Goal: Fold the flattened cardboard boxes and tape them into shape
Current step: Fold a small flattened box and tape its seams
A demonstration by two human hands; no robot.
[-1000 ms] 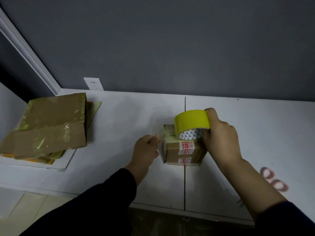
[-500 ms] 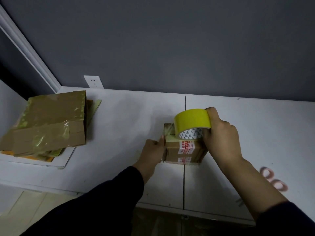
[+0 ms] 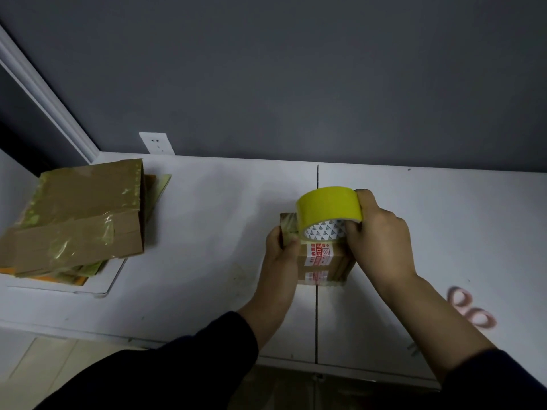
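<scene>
Gripping cardboard box [image 3: 324, 257], glossy tape roll [image 3: 328, 207]

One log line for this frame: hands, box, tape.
phase: taping small box | left hand: grips box's left edge | right hand: holds yellow tape roll on box top | flattened stack: far left

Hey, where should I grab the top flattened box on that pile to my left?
Probably the near half of its right edge, pinched from the right: the top flattened box lies flat, and there it seems to overhang the pile beneath.

Two pink loops [image 3: 470, 310], blurred beyond telling.
</scene>
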